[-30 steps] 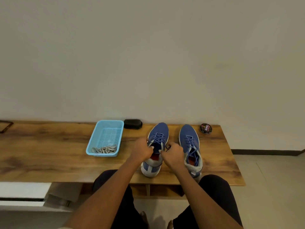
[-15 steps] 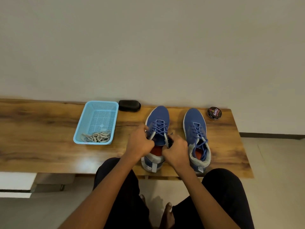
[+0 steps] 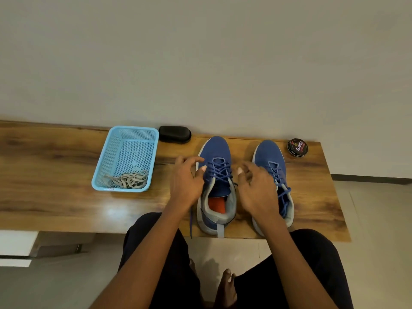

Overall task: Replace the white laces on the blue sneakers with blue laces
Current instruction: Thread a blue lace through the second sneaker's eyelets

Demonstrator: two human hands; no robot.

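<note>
Two blue sneakers stand side by side on a wooden bench (image 3: 55, 175), toes pointing to the far wall, heels at the near edge. The left sneaker (image 3: 217, 152) is threaded with a blue lace (image 3: 217, 171) criss-crossed over its tongue; one loose end runs down its left side and hangs over the near edge of the bench. The right sneaker (image 3: 268, 156) also carries blue lacing, partly hidden behind the right hand. The left hand (image 3: 186, 182) sits just left of the left sneaker, fingers loosely spread and relaxed, grasping nothing, fingertips close to the upper eyelets; contact with the shoe cannot be told. The right hand (image 3: 256, 188) hovers between the two sneakers, fingers also released and slightly curled, holding nothing. Further left on the bench a light blue plastic basket (image 3: 111, 157) holds a heap of white laces (image 3: 129, 180) in its near end. A black shoe brush (image 3: 175, 134) lies at the far edge beside the basket, and a round tin of shoe polish (image 3: 297, 147) sits at the far right corner.
</note>
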